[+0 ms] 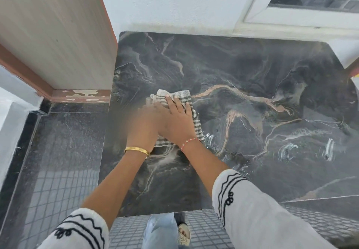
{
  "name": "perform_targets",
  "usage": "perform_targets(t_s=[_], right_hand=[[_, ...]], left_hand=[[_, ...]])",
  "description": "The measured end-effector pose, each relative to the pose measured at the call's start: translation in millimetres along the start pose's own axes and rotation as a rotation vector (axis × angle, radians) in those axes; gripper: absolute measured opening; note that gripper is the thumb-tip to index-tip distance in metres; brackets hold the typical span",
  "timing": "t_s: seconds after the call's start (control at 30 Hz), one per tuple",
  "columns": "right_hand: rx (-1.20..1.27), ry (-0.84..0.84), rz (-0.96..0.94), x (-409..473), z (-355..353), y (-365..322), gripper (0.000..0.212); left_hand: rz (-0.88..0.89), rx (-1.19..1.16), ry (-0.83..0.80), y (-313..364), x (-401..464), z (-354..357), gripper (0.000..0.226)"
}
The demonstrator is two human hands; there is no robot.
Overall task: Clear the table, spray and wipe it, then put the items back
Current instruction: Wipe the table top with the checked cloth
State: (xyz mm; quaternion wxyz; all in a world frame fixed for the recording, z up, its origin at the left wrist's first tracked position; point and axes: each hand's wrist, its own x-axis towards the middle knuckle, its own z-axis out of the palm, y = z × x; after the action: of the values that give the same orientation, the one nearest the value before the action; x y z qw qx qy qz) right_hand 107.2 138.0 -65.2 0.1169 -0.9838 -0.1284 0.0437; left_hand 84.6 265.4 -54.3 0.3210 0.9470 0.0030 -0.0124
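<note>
Both hands press a striped cloth (175, 110) flat on the dark marbled desk (242, 70), left of its middle.

Head view: the right hand (177, 121) lies on the cloth with fingers straight and spread; the left hand (144, 126) is blurred, on the cloth beside it, its fingers unreadable. The cloth looks soft, light and limp, likely to bunch, so flat palm pressure suits it; pinch a gathered edge to lift. Wet streaks (287, 150) show to the right; the slab may be slick there.

Left hand (144, 124): motion-blurred, fingers indistinct.
Cloth (180, 98): middle hidden under both hands.
Table (252, 70): right edge cut off.
</note>
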Motion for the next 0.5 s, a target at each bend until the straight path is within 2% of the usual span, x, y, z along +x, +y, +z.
perform_targets(t_s=[0.13, 0.2, 0.33, 0.5], right_hand=[[-0.036, -0.020, 0.039, 26, -9, 25, 0.075], [-0.056, -0.016, 0.060, 38, -10, 41, 0.066], [-0.090, 0.017, 0.143, 48, -13, 73, 0.065], [-0.079, 0.030, 0.210, 43, -23, 107, 0.063]], left_hand=[[0.017, -0.010, -0.057, 18, 28, 14, 0.070], [0.048, -0.024, -0.061, 30, 38, 23, 0.072], [0.119, -0.032, -0.098, 52, 51, 42, 0.080], [0.204, -0.034, -0.141, 74, 59, 62, 0.078]])
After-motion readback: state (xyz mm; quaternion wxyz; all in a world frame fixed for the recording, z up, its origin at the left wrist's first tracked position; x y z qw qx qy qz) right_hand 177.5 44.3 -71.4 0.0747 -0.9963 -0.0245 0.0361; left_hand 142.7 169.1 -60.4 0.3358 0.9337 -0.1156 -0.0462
